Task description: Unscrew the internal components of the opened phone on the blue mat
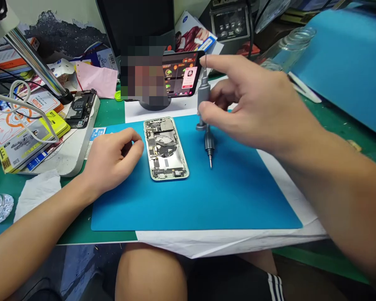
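An opened phone [166,156] with its inner boards exposed lies on the blue mat [188,205]. Just left of its edge, my left hand [114,156] rests with curled fingers, and nothing shows in it. Above and right of the phone, my right hand [247,98] grips a screwdriver [204,94] upright between thumb and fingers. Its body is grey above and dark below, with a thin point at the top near my index finger and a bit facing down over the mat. Whether this is one tool or two together, I cannot tell.
Behind the mat, a lit phone [183,74] leans on a stand, partly blurred. To the left, another phone part [81,108] and a yellow box [34,140] lie on a white device [78,154]. White tweezers [305,88] and a glass jar [288,48] are at right.
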Available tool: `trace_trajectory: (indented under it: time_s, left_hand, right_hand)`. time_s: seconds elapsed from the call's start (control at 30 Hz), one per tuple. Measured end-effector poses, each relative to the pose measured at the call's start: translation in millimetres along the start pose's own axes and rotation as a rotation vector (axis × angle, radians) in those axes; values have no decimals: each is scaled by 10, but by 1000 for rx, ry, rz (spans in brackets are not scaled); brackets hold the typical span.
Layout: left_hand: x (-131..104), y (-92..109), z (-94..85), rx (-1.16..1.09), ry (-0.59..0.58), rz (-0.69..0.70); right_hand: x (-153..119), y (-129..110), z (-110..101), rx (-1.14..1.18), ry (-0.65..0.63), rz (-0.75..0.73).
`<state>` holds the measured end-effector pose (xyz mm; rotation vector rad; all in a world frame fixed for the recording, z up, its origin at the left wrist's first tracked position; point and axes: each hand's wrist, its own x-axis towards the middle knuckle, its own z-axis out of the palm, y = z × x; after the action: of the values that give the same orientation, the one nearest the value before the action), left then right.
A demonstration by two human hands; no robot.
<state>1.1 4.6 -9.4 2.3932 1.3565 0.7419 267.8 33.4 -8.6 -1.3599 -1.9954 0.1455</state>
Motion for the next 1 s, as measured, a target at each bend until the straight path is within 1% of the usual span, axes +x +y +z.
trace_trajectory:
  time_s: [0.1, 0.2, 0.4, 0.47, 0.53, 0.63, 0.73, 0.83, 0.9, 1.0]
  left_hand:
    - [-9, 4, 5, -8, 17, 50]
    - [-22, -19, 8, -44, 43, 107]
    - [-74, -90, 14, -267, 82, 236]
    - [-81, -73, 2, -225, 73, 289]
    - [-77, -38, -16, -116, 64, 309]
    - [-60, 3, -34, -14, 56, 286]
    - [-46, 1, -36, -7, 42, 276]
    - [-38, -22, -27, -9, 49, 290]
    - [-37, -35, -17, -5, 45, 312]
    - [-44, -44, 8, 1, -6, 386]
  right_hand:
    - [-50, -94, 62, 45, 22, -152]
    - [-92, -148, 112, 53, 8, -315]
    - [-184, -232, 137, -23, -142, -617]
    - [-203, -249, 152, -55, -170, -678]
    - [-206, -251, 172, -57, -174, -711]
    - [-185, -234, 194, 17, -114, -711]
    - [-163, -227, 189, 140, -38, -642]
    - [-176, -248, 181, 258, 1, -556]
    - [-207, -264, 201, 347, 61, -482]
    - [-265, -280, 277, 493, 170, -389]
